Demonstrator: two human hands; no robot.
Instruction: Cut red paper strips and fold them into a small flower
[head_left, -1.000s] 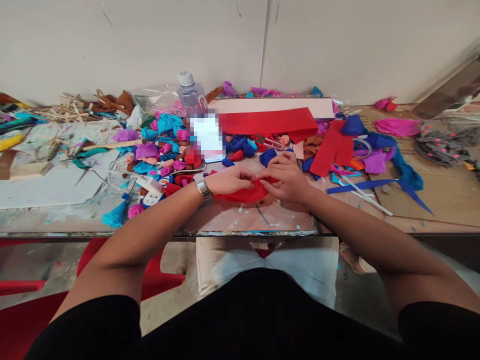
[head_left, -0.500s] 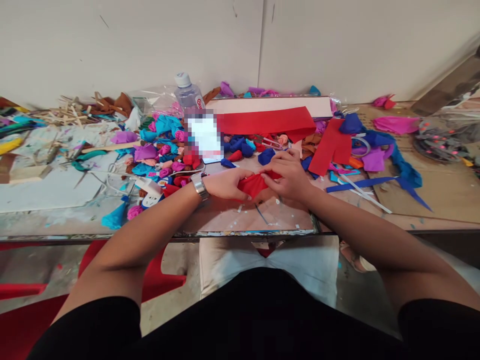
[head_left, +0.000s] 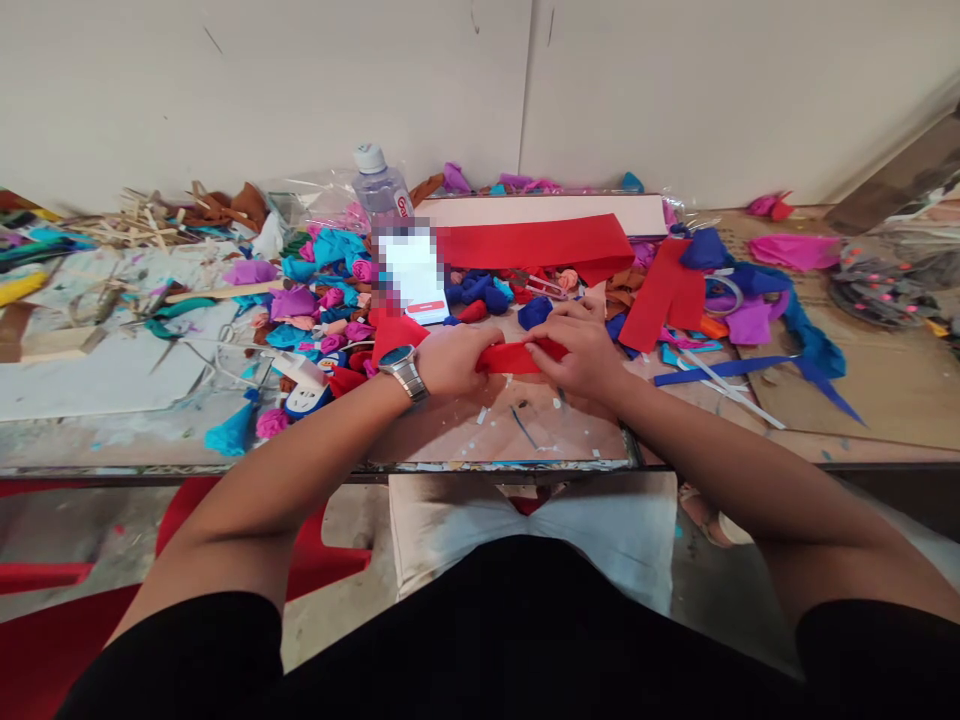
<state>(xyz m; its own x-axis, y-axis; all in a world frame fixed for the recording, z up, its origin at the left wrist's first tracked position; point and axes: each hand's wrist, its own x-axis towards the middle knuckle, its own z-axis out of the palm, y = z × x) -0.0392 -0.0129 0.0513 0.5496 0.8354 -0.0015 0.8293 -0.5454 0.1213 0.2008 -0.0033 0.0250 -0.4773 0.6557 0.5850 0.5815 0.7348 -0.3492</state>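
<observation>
A strip of red crepe paper (head_left: pixel 511 358) is stretched between my hands, just above the near part of the table. My left hand (head_left: pixel 456 362), with a metal watch (head_left: pixel 403 372) on its wrist, has its fingers closed on the left end of the strip. On the right end, my right hand (head_left: pixel 576 345) pinches the paper between thumb and fingers. Small rolled blue pieces (head_left: pixel 480 290) lie just beyond my hands. Behind them rests a wide red strip (head_left: pixel 540 245), and a shorter red piece (head_left: pixel 660 295) lies to the right of my right hand.
A lit phone (head_left: pixel 416 275) leans near a plastic bottle (head_left: pixel 381 190). Left of it are heaped coloured paper pieces (head_left: pixel 330 255), green-handled pliers (head_left: pixel 180 315) and a power strip (head_left: pixel 304 395). To the right lie a blue strip (head_left: pixel 720 370) and dark netting (head_left: pixel 885 290). A wall stands behind.
The red strip has gone from bunched and hanging to a flatter, narrower band. My left hand has turned and closed its fingers over its end. My right hand has hardly moved.
</observation>
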